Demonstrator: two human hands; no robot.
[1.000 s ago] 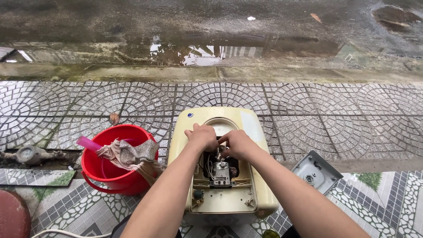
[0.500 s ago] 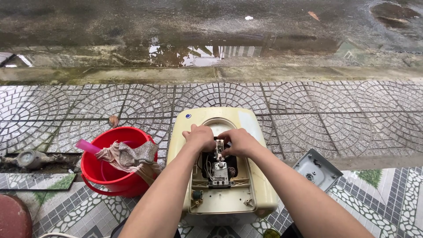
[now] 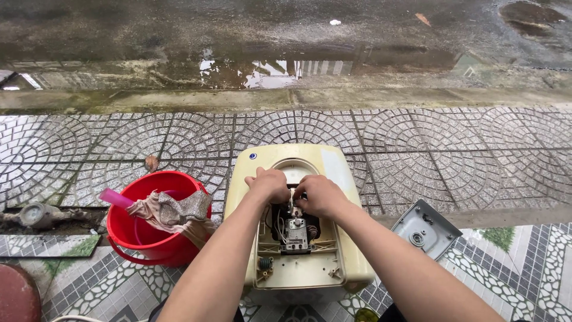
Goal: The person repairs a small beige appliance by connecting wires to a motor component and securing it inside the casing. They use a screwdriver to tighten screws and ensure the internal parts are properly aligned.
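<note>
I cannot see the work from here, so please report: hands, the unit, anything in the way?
Left hand and right hand both inside the open cream unit, at its wiring. Grip unclear. Red bucket beside it, apart.

Patterned tile pavement (image 3: 453, 149) carries cream appliance casing (image 3: 345, 250), red bucket (image 3: 128, 235), grey cover plate (image 3: 426, 229), water meter (image 3: 36, 214).
</note>
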